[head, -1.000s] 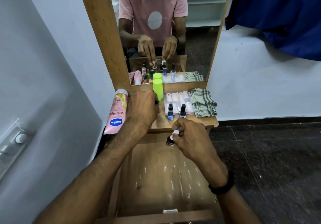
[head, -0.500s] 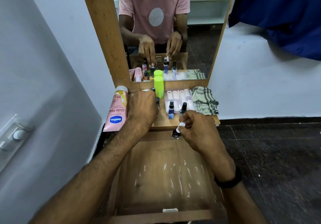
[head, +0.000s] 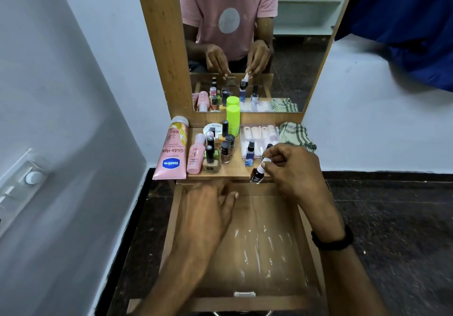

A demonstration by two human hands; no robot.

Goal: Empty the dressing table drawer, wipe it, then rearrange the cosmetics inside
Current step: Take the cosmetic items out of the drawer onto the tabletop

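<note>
Right hand (head: 296, 168): my thumb and fingertips pinch the white cap of the nail polish bottle (head: 257, 174).
Bottle: hangs tilted at the near right edge of the tabletop (head: 235, 170), just above the drawer's far end.
Left hand (head: 210, 208): blurred, over the far left of the drawer (head: 245, 301); fingers look stretched out, holding nothing.
Step, as I judge it: standing this bottle on the top so the white-streaked drawer floor can be wiped.
Doing it well: right the bottle first, then set it down in the bare patch near the blue spray bottle (head: 250, 152).
Risk: a cap pinch lets it swing and topple neighbours.
Afterwards: the checked cloth (head: 296, 136) lies far right.
</note>
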